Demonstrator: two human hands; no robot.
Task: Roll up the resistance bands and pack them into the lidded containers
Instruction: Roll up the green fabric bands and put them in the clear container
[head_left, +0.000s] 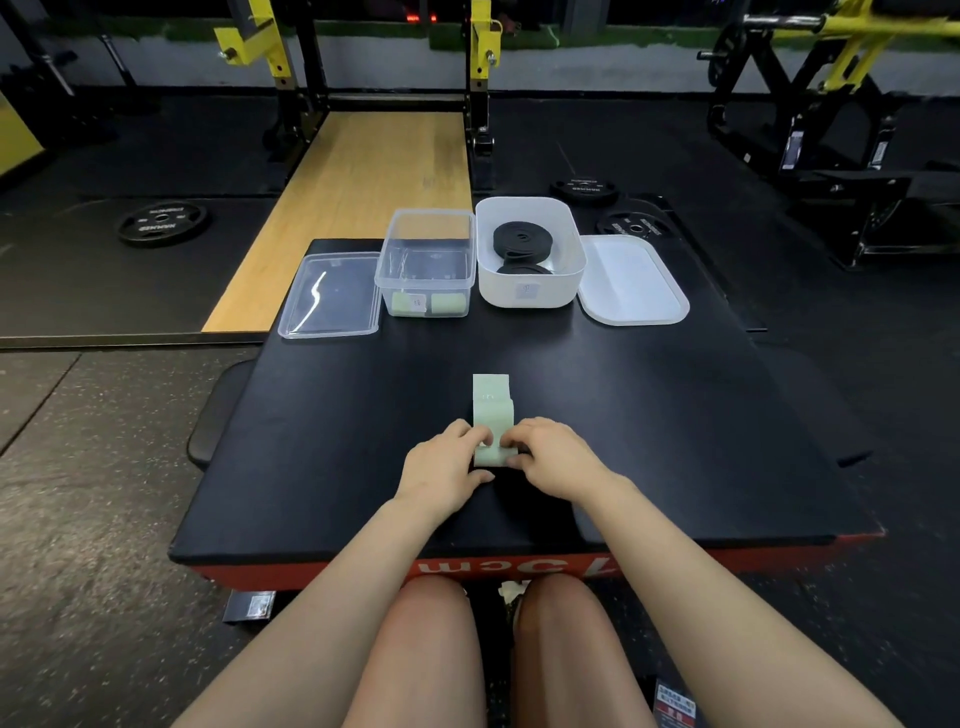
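**Pale green latex, pinched at the near end**

Pale green and thin, the resistance band (492, 410) lies flat on the black padded platform (649, 415), running away from us, and we have both hands on its near end. Our left hand (448, 462) and right hand (551, 457) each curl fingertips and thumb onto the band's edges, pinching the first turn of a roll between them.

We judge the band light, soft and floppy, with a slightly tacky surface that should grip itself once wound, yet springy enough to uncoil if we let go. Holding it at both side edges of the roll looks best, thumbs behind, so the turns stay square.

Further out, the clear container (426, 260) stands open with two green rolls (426, 304) against its near wall, its clear lid (332, 293) just beside it on the left. Next to it, the white container (530, 249) holds coiled black bands (522, 240), and its white lid (631, 280) rests on the right. We expect this roll belongs in the clear one.
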